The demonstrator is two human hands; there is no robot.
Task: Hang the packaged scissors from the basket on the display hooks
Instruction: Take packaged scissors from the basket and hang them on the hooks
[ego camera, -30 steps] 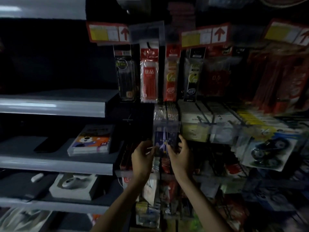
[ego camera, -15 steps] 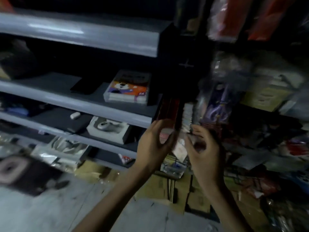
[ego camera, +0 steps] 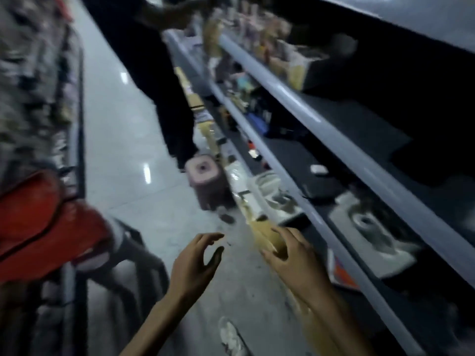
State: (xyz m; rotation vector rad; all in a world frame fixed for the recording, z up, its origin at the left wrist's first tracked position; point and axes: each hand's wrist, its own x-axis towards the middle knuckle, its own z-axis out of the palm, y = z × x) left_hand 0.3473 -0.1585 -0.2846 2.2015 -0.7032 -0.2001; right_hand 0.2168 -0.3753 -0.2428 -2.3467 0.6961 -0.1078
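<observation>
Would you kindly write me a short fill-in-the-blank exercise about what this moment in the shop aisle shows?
1. The left hand and the right hand both hold ____.
2. The basket at the left edge of the view is ____ in colour.
3. The pink stool stands on the ____.
4. The grey shelves run along the person's ____ side.

Missing words: nothing; red; floor; right.

The red plastic basket has a dark line across it. The glossy tiled floor is pale grey with white reflections. The long metal shelves are light grey. The square plastic stool is dusty pink, and the cardboard box is yellowish brown.
</observation>
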